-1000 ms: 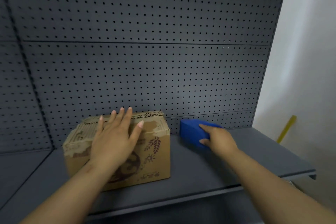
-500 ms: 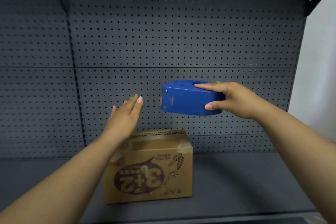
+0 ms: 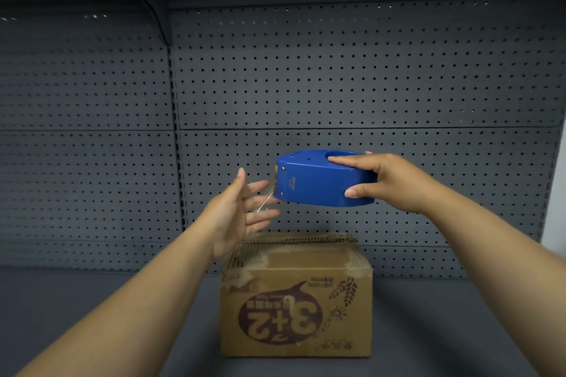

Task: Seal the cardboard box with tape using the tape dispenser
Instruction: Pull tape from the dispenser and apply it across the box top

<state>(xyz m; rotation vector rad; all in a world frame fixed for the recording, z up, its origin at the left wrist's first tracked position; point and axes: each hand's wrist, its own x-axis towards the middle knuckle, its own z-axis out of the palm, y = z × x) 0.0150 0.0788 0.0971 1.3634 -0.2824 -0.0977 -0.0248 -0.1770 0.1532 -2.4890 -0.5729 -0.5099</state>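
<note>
A brown cardboard box with an upside-down "3+2" print stands on the dark shelf, its top flaps closed. My right hand holds a blue tape dispenser in the air above the box, its mouth pointing left. A loose end of clear tape hangs from that mouth. My left hand is open just left of the dispenser, fingers spread at the tape end; whether they touch it is unclear.
The grey shelf runs left and right of the box. A dark pegboard wall stands close behind. Another shelf overhangs at the top. A pale wall shows at the far right edge.
My right hand lifted the dispenser off the shelf and holds it above the box. My left hand left the box top, rose, and moved close to the dispenser's mouth.
</note>
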